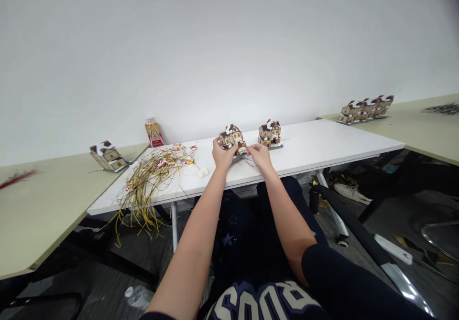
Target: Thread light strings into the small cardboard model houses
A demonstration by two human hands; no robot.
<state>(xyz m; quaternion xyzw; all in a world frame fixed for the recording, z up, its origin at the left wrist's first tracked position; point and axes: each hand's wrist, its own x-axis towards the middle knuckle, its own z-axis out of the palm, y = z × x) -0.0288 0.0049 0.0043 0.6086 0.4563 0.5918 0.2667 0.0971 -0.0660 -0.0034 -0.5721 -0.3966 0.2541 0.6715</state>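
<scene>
A small model house (232, 137) with dark roofs tilts over the white table. My left hand (223, 155) grips its left side and lower front. At its lower right corner, my right hand (260, 155) has its fingers pinched together near a thin dark wire; what they hold is too small to tell. A second model house (270, 133) stands upright on a grey base just right of my hands. To the left lies a tangled bundle of yellow and dark wires (152, 172) with red and white pieces among it.
The white table (308, 155) meets a wall behind. A carton (154, 133) stands at its back left. More model houses (366, 110) stand at the right, and another house (108, 157) at the left. A small white piece (203, 172) lies near the front edge.
</scene>
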